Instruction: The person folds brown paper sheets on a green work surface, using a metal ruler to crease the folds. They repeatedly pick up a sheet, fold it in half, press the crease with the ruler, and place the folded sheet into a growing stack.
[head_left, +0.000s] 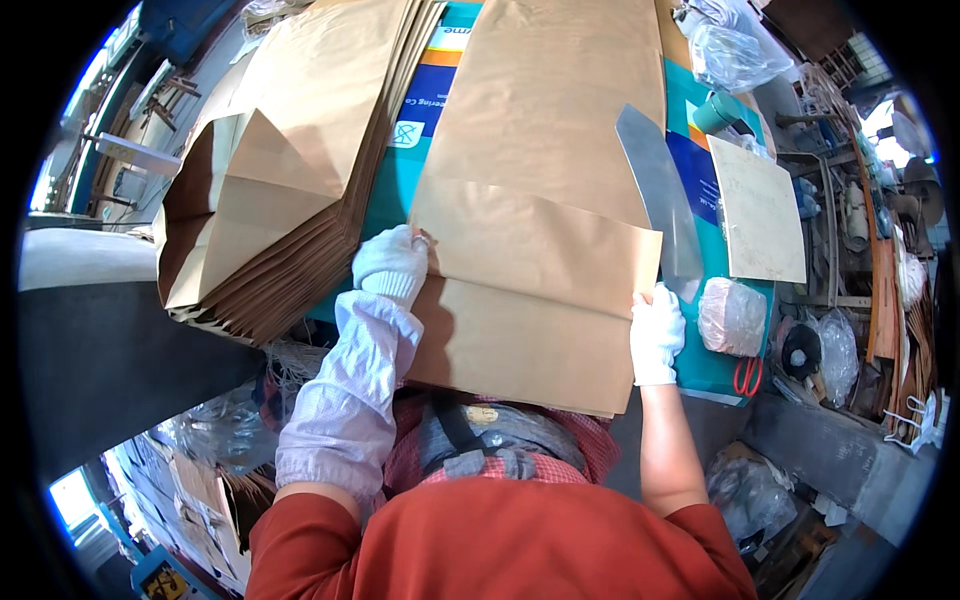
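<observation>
A large brown kraft paper bag [540, 120] lies flat before me, its near part creased across and lifted in a flap [530, 240]. My left hand [393, 264], in a white knit glove and pale sleeve, is closed on the flap's left edge. At the right edge, my gloved right hand [657, 332] pinches the paper, thumb on top. A flat grey metal plate [662, 205] with a pointed end lies just beyond my right hand. To the left rests a thick stack of brown paper bags [290, 235], the top one's near end opened into a folded pocket.
A printed teal and blue sheet [400, 190] covers the table under the paper. On the right are a cream board [757, 210], a plastic-wrapped white block [732, 317], red-handled scissors [748, 376] and a green cylinder [715, 113]. Clear plastic bags [735, 55] lie at the far right.
</observation>
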